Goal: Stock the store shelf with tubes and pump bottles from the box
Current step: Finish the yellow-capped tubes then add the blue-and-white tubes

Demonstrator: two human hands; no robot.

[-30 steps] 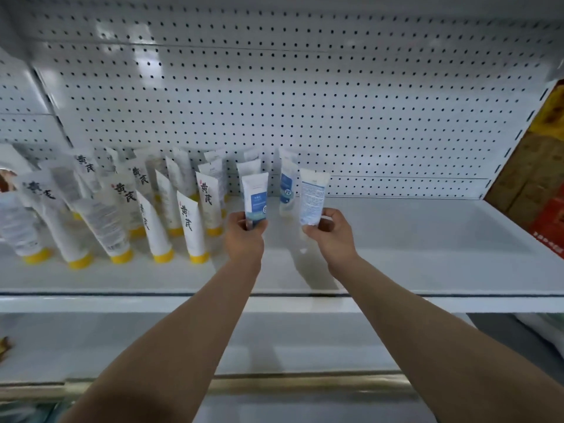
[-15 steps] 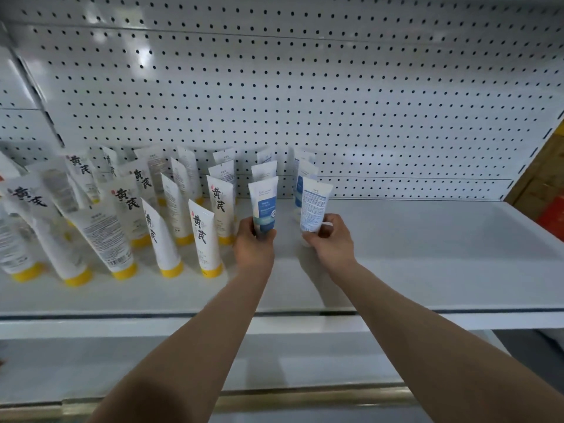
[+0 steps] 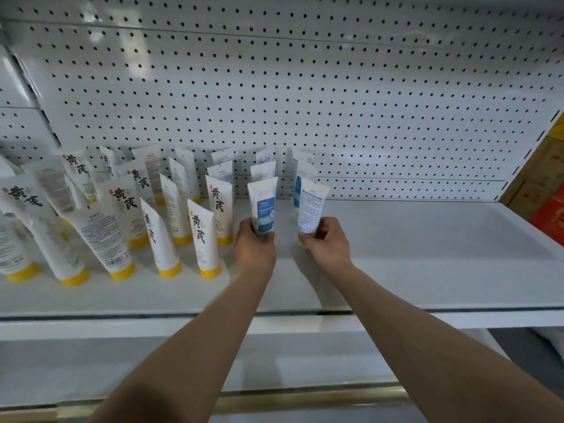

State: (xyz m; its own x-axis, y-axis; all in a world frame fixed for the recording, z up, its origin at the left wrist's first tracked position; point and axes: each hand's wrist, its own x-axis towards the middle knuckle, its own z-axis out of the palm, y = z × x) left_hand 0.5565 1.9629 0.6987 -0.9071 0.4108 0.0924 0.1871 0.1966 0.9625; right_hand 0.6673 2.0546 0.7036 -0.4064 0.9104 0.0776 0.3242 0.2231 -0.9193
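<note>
Left grip [image 3: 254, 248] and right grip [image 3: 328, 244] clasp upright tubes [image 3: 263, 206] low.

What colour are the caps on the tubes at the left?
Yellow caps on the white tubes, seen in the head view.

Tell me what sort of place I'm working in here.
Most likely a shop aisle being stocked. A white metal shelf backed by white perforated pegboard holds rows of upright white tubes with yellow caps, all the same product, and brown cardboard cartons are stacked to the right.
</note>
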